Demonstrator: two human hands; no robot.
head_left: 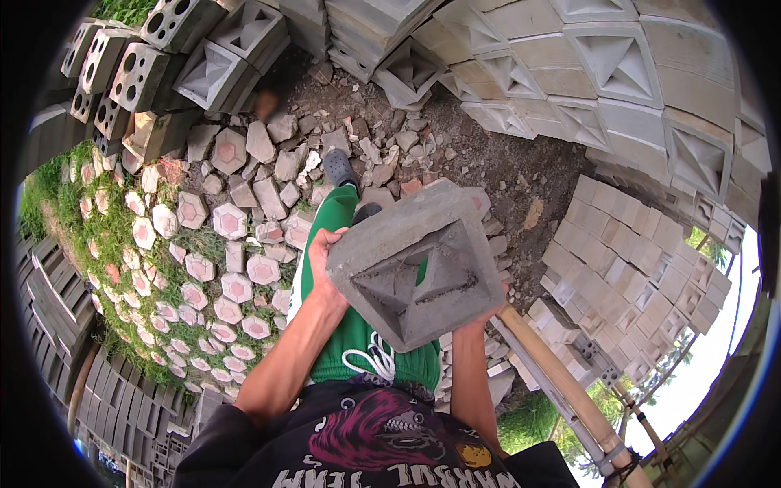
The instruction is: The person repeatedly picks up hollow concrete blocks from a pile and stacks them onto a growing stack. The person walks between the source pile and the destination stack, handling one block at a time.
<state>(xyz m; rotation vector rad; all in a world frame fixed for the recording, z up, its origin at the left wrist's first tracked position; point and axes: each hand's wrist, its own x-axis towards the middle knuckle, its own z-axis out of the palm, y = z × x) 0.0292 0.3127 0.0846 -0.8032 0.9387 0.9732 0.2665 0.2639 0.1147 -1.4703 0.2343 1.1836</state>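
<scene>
A grey concrete ventilation block [476, 281] is held up in front of my body, tilted, with its square recessed face and slanted inner ridges towards me. My left hand [323, 259] grips its left side, the thumb along the edge and the other fingers mostly hidden behind. Under the lower right corner, my right hand [490, 314] supports it; most of that hand is out of sight behind the concrete. Green trousers show through a gap in the block's middle.
Tall stacks of similar patterned blocks [614, 65] rise at the far right. Blocks with round holes [140, 77] are piled at the far left. Broken rubble [285, 163] and hexagonal pavers [232, 221] cover the uneven ground. A bamboo pole [561, 382] slants close to my right arm.
</scene>
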